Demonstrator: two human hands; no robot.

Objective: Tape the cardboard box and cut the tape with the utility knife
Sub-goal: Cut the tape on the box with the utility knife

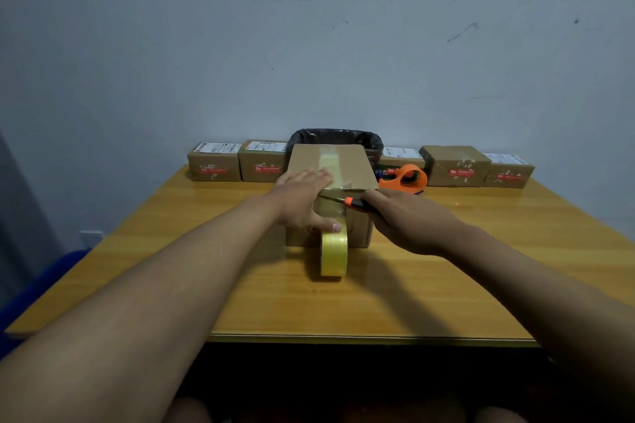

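A cardboard box [354,166] stands mid-table with a strip of yellowish tape [328,161] down its top. The strip runs over the front face to a tape roll [334,252] standing on edge against the box. My left hand [302,199] lies flat on the box's top near corner, fingers spread, thumb down the front face just above the roll. My right hand [409,220] grips an orange-and-black utility knife [354,203]; its blade points left and meets the tape at the box's front upper edge.
Several small labelled boxes [214,163] line the far edge of the wooden table [206,251]. A bin with a black liner [335,137] stands behind the box. An orange tape dispenser [407,178] lies right of it. A blue chair [41,285] is at left.
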